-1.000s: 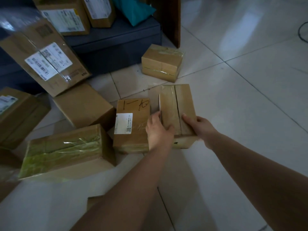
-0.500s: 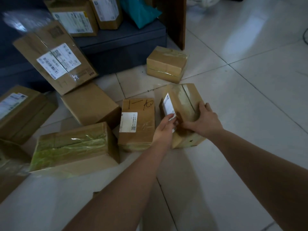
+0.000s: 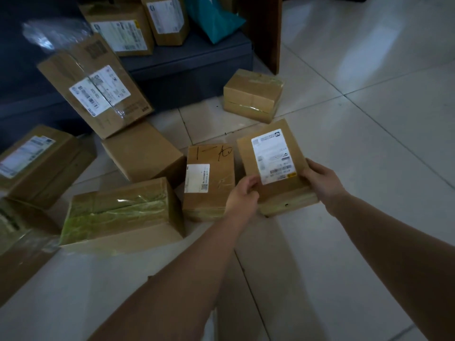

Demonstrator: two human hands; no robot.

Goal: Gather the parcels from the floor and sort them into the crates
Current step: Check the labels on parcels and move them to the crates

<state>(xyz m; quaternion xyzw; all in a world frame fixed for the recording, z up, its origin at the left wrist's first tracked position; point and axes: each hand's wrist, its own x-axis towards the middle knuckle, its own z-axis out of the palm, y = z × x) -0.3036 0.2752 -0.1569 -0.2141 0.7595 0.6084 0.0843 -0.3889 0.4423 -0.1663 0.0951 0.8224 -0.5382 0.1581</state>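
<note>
- The taped box [image 3: 118, 212] lay on the floor [image 3: 369, 119] on the far left. It was wrapped in shiny tape, so I thought it could slip in my fingers. It looked big, so I would hold it with both hands, one on each end.
- The marked box [image 3: 209, 178] lay flat next to it, with pen marks on top. It was just beside my left hand but nothing held it.
- My left hand [image 3: 242, 195] held the box [image 3: 273, 166] at its near left corner, with the thumb on top.
- The box was between my two hands, tipped up a bit, label facing me. I could not tell if it was off the floor. It looked stiff and small. I guessed it was light, since I needed only its edges to hold it. The bare card sides looked like the best spots to hold, not the smooth label.
- My right hand [image 3: 322, 180] held the right edge, fingers curled round it.
- I saw no crate here.
</note>
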